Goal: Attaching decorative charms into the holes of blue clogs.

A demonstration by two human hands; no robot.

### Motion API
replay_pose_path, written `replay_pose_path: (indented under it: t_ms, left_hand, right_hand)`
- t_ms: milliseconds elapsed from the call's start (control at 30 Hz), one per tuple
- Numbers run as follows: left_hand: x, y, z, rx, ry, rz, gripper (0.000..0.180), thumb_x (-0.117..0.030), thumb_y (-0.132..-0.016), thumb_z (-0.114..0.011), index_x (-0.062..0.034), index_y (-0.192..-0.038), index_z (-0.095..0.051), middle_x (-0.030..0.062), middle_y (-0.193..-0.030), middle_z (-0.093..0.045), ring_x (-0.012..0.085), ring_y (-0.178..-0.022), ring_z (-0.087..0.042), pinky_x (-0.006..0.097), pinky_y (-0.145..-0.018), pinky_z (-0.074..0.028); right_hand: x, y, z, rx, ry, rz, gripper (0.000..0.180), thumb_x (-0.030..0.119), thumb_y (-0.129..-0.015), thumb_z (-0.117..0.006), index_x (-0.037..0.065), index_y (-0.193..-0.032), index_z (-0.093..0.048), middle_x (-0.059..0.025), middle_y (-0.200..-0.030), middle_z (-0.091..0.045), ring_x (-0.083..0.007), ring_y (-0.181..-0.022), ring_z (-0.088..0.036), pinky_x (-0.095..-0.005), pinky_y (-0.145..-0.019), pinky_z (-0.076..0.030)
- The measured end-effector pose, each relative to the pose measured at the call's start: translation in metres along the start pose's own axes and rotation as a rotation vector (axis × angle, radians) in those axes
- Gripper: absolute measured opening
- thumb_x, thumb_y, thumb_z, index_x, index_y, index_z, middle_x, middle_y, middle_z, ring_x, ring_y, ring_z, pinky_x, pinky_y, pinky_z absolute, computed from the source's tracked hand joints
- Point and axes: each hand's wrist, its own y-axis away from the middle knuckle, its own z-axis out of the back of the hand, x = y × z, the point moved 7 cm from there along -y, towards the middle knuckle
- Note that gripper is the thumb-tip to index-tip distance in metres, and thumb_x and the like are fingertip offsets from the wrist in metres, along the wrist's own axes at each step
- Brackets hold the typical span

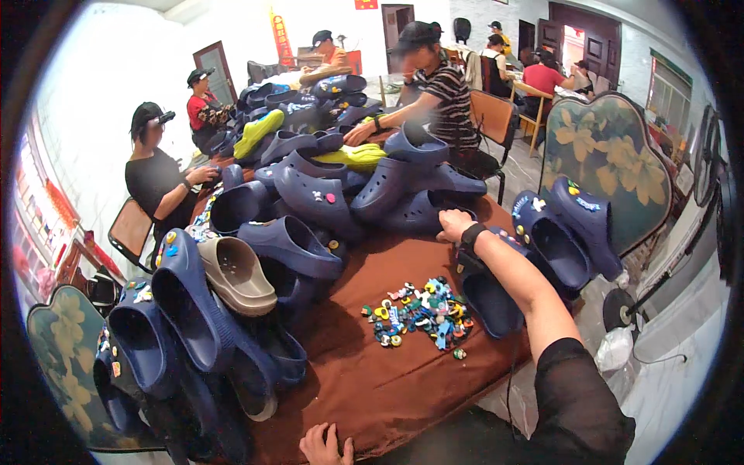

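My right arm stretches forward across the table, and my right hand [457,225] is closed on the back end of a navy clog [417,211] at the near side of the big pile. Down at the table's near edge, my left hand [327,446] lies on the brown cloth with its fingers apart, holding nothing. Between the hands is a loose heap of small colourful shoe charms [428,314]. Beside my right forearm stand navy clogs with charms on them [559,246].
Navy clogs [190,310] and one taupe clog [237,275] crowd the left side. Lime-green clogs [353,157] lie in the pile. A person in a striped shirt [449,101] reaches in from the far side; another in black [159,182] works at the left. A chair back [608,167] rises at the right.
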Motion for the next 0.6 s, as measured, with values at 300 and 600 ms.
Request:
replay_pose_path:
  t_ms: [300, 600]
  left_hand:
    - [0.001, 0.001, -0.003, -0.023, 0.013, 0.021, 0.042, -0.022, -0.085, -0.068, -0.0043, -0.121, -0.059, 0.0147, -0.124, -0.055, 0.0331, -0.12, -0.049, 0.048, -0.097, -0.038]
    - [-0.001, -0.002, 0.0, -0.012, -0.006, 0.033, 0.042, -0.022, -0.085, -0.068, -0.0049, -0.122, -0.059, 0.0133, -0.125, -0.054, 0.0317, -0.121, -0.049, 0.048, -0.099, -0.037]
  right_hand:
    - [-0.038, -0.037, -0.043, 0.002, 0.062, -0.264, 0.041, 0.025, -0.072, -0.078, 0.005, -0.107, -0.069, -0.0174, -0.114, -0.06, -0.0385, -0.113, -0.056, -0.0476, -0.09, -0.052]
    - [-0.006, -0.044, 0.026, -0.239, 0.204, 0.056, 0.015, 0.009, -0.08, -0.056, 0.006, -0.092, -0.063, -0.019, -0.092, -0.069, -0.0373, -0.087, -0.068, -0.0481, -0.073, -0.054]
